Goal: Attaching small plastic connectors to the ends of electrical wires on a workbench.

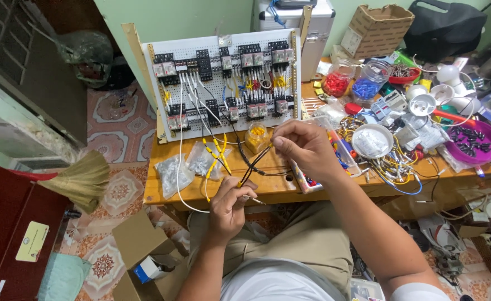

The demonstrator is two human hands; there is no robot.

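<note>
So the thin black wire (pixel 255 160) runs on a diagonal between the two grips: low end pinched in the left hand (pixel 230 205), high end pinched in the right hand (pixel 305 146). Its long axis goes up and to the right from the left grip, pulled fairly taut over the front edge of the wooden table (pixel 267 187). Both hands are clenched on it, fingertips only. Left hand sits nearer the body, right one farther out. Just beyond the right grip there's a small jar of yellow bits (pixel 256 137), and past that the white perforated board with relays (pixel 226 83), standing tilted back. Bags of small parts (pixel 187 167) lie out from the left grip.
</note>
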